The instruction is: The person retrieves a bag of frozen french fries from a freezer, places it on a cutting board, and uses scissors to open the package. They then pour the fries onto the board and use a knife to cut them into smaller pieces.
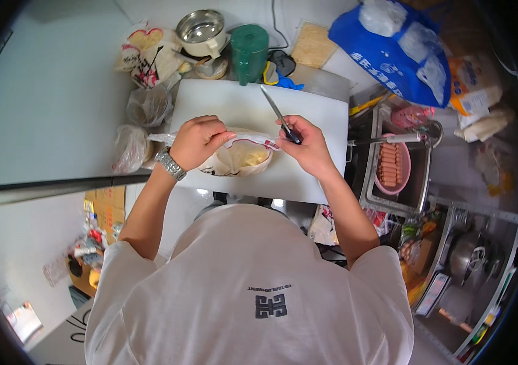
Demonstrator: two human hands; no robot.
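Note:
On a white cutting board (204, 102) lies a white printed plastic bag (222, 166), its mouth parted and pale yellow pieces (253, 157) showing inside. My left hand (199, 142), with a metal-band watch on the wrist, pinches the bag's upper edge between thumb and fingers. In my right hand (307, 146) is a slim steel blade tool with a dark handle (292, 136), apparently scissors, pointing up and left away from me. The right thumb is also at the bag's right end; whether it grips the plastic I cannot tell.
Behind the board stand a green lidded pitcher (250, 50), a steel-lined pot (200, 34) and a similar printed bag (149, 54). Clear plastic bags (131, 148) sit left. Right of the board, a sink (416, 182) holds a pink basket (404, 178) of sausages (390, 164).

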